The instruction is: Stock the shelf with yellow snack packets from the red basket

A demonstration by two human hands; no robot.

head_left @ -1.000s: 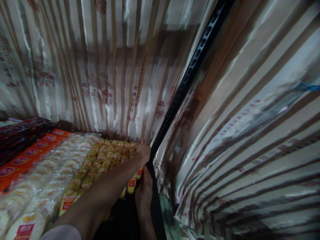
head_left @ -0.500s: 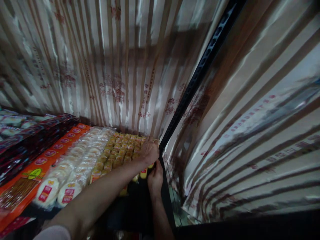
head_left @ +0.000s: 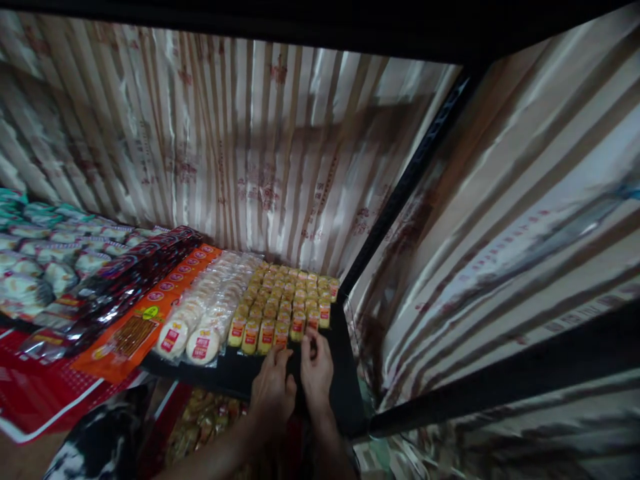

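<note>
Striped plastic sheeting (head_left: 280,147) hangs behind and to the right of a black shelf (head_left: 340,380). On the shelf, from its left, lie orange packs (head_left: 150,320), round white cakes (head_left: 210,313), then rows of yellow packets (head_left: 285,300) at its right end. Your left hand (head_left: 273,387) and right hand (head_left: 316,365) rest side by side at the shelf's front edge, just before the yellow packets, fingers loosely spread and gripping nothing.

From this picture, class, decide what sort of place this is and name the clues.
Probably a shop's snack display: rows of yellow packets, bagged round cakes and orange packs on a black rack.
</note>
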